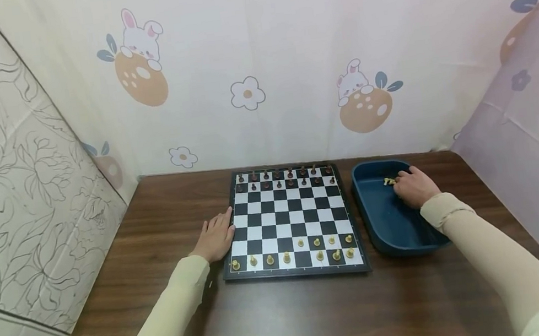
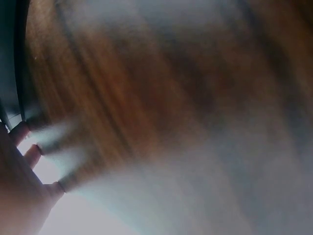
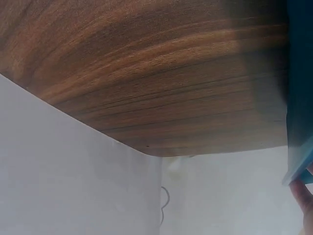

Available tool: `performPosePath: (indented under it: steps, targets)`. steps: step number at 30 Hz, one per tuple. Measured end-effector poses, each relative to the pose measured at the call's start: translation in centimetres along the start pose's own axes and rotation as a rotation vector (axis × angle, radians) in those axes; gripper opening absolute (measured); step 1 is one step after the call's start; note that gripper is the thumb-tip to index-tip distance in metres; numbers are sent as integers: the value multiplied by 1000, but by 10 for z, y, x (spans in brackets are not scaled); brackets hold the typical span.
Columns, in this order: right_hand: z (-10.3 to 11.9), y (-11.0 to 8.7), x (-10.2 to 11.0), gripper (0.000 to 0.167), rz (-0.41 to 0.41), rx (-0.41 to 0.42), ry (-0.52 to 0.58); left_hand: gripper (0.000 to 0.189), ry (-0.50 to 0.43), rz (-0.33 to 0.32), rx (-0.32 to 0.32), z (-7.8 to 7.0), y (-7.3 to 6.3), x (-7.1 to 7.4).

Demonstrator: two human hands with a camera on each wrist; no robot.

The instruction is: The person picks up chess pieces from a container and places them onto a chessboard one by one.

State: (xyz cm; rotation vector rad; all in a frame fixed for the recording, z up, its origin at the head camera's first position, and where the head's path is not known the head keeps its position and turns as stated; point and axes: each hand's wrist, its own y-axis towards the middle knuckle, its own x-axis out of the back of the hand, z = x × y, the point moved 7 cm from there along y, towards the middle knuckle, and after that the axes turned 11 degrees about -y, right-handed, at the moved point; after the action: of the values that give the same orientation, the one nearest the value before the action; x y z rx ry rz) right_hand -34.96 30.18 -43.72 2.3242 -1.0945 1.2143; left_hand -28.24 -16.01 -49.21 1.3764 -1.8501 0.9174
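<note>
A black-and-white chessboard (image 1: pixel 282 218) lies on the wooden table. Dark red chess pieces (image 1: pixel 290 173) fill its two far rows. Gold chess pieces (image 1: pixel 287 257) stand along the nearest row, with a gap right of the middle, and several gold pawns (image 1: pixel 317 242) stand before them on the right half. My left hand (image 1: pixel 216 237) rests with fingers spread at the board's left edge. Inside the blue tray (image 1: pixel 381 227), my right hand (image 1: pixel 416 187) reaches down with bent fingers at some loose gold pieces (image 1: pixel 389 181); I cannot tell whether it pinches one.
The tray stands right of the board, a narrow strip of table between them. A printed curtain (image 1: pixel 294 121) hangs behind the table (image 1: pixel 286 316), and more printed fabric (image 1: pixel 517 106) closes the right side. At the left is a flower-patterned panel (image 1: pixel 24 162).
</note>
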Motion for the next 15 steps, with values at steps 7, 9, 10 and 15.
performPosePath:
  steps: [7,9,10,15]
  targets:
    - [-2,-5,7,18,-36,7,36,57,-3,13,-1,-3,1,2]
    - [-3,-5,10,20,-40,5,52,57,-2,16,0,-3,1,2]
    - [-4,-5,10,21,-42,4,59,57,-1,16,0,-3,1,2]
    - [-4,-3,13,22,-49,15,70,57,-3,11,-4,-1,1,1]
